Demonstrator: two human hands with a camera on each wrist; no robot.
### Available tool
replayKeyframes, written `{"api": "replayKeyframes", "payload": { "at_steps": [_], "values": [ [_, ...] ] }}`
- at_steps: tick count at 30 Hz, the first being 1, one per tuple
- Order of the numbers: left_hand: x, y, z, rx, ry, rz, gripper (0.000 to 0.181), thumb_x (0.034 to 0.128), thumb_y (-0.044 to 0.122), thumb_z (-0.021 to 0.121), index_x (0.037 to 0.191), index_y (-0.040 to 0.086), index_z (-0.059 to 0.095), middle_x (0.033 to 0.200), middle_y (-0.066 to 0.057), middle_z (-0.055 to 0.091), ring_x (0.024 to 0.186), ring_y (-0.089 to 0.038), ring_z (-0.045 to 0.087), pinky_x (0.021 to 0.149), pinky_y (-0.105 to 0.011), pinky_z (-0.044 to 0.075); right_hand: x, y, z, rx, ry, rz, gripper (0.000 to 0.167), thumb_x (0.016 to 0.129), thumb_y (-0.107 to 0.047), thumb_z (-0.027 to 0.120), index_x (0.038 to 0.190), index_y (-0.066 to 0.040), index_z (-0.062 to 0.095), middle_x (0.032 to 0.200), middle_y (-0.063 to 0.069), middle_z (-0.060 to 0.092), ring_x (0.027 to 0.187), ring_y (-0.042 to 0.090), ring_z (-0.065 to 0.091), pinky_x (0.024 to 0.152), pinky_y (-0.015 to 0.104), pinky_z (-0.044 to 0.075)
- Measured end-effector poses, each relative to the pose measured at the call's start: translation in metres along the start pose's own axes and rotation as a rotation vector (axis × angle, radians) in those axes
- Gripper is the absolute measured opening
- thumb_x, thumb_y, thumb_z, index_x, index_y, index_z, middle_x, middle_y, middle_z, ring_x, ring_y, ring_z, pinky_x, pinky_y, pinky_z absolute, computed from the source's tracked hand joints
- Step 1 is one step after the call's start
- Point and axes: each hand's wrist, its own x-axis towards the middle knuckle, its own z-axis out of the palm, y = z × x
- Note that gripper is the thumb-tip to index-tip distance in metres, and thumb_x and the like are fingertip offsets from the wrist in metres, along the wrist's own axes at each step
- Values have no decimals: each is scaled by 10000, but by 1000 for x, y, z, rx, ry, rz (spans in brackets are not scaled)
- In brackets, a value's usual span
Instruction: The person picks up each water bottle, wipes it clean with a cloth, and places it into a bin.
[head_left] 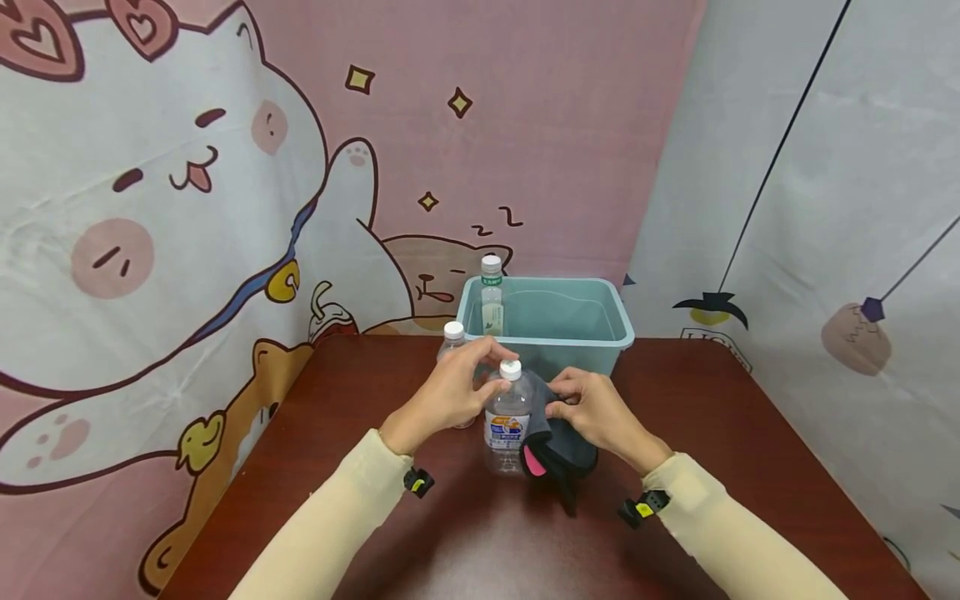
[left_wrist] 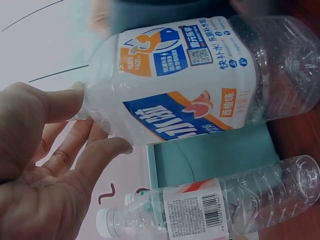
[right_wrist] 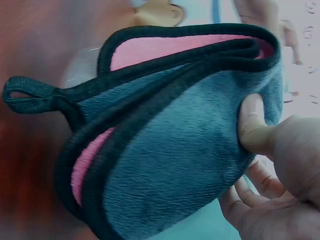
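Observation:
My left hand (head_left: 442,392) grips a large clear plastic bottle (head_left: 508,433) around its neck, just below the white cap. The bottle stands upright on the table; its label, white with orange and blue, fills much of the left wrist view. In my right hand (head_left: 603,417) is a folded grey cloth (right_wrist: 175,150) with pink lining, black edging and a hanging loop. Thumb and fingers pinch the cloth near one end, as the right wrist view shows. The cloth hangs against the bottle's right side in the head view; whether they touch, I cannot tell.
Behind the hands stands a light blue plastic bin (head_left: 577,355). A green-labelled bottle (head_left: 492,296) stands inside it at the left. Another clear bottle (left_wrist: 197,210) with a white cap stands beside the bin, partly behind my left hand. The dark red table (head_left: 360,375) meets printed curtains.

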Motion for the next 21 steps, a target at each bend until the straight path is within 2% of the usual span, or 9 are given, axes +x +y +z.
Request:
{"api": "replayKeyframes", "payload": {
  "at_steps": [5, 9, 12, 16, 21],
  "values": [
    [-1, 1, 0, 0, -13, -5, 380, 1072, 122, 863, 1412, 125, 694, 1447, -61, 791, 1287, -256, 782, 1100, -500, 688, -12, 21, 18, -50, -83, 8, 185, 976, -69, 949, 1159, -89, 934, 1087, -30, 817, 984, 86, 742, 804, 232, 640],
    [-1, 3, -1, -2, 1, 0, 376, 1068, 113, 867, 1403, 126, 697, 1457, -65, 795, 1289, -264, 785, 1092, -515, 691, -15, 31, 30, -102, -118, -12, 251, 950, -78, 973, 1192, -42, 919, 1076, -8, 816, 965, 110, 754, 785, 258, 644],
    [-1, 3, -1, -4, 8, 1, 367, 1070, 107, 863, 1398, 125, 701, 1458, -71, 799, 1289, -272, 787, 1078, -526, 695, -16, 35, 36, -158, -174, -42, 303, 928, -98, 998, 1202, -6, 907, 1065, 21, 823, 935, 113, 751, 772, 261, 642],
    [-1, 3, -1, -4, -2, -4, 363, 1079, 115, 854, 1405, 126, 695, 1470, -61, 794, 1304, -262, 786, 1089, -501, 695, -17, 37, 41, -180, -244, -54, 265, 907, -92, 1014, 1143, -18, 919, 1049, 47, 854, 897, 99, 730, 756, 245, 614],
    [-1, 2, 0, 8, 1, 3, 356, 1083, 122, 850, 1403, 131, 693, 1474, -50, 794, 1304, -248, 787, 1085, -471, 696, -16, 36, 44, -165, -248, -40, 214, 904, -80, 1010, 1097, -39, 928, 1073, 61, 892, 855, 102, 695, 746, 263, 594]
  ]
}}
